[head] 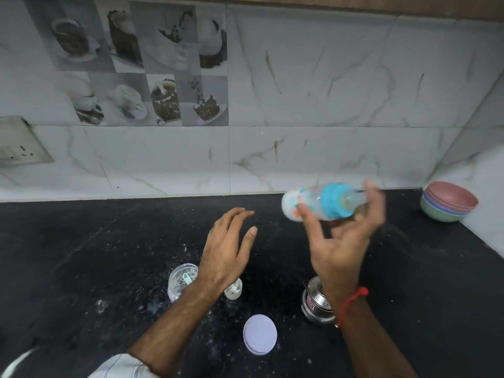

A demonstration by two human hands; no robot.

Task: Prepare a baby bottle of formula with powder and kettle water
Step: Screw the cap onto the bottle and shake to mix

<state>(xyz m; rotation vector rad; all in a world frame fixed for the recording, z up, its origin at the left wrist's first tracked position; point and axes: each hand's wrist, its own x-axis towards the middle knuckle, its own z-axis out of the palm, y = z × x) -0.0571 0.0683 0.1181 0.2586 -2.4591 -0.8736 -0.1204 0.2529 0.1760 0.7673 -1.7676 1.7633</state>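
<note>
My right hand (343,236) holds a baby bottle (308,203) sideways above the black counter (81,255). The bottle has a blue collar and a clear teat pointing right, and it is motion-blurred with white liquid at its left end. My left hand (227,246) hovers beside it with fingers spread and nothing in it. Below my left wrist stands a clear powder jar (180,279) with a pale scoop inside. A small clear bottle cap (234,290) stands next to my left wrist. A steel kettle (316,304) sits partly hidden under my right wrist.
A round lilac lid (260,334) lies flat on the counter near me. Stacked coloured bowls (447,205) sit in the back right corner. White powder is scattered on the counter. A wall socket (19,148) is at the left on the tiled wall.
</note>
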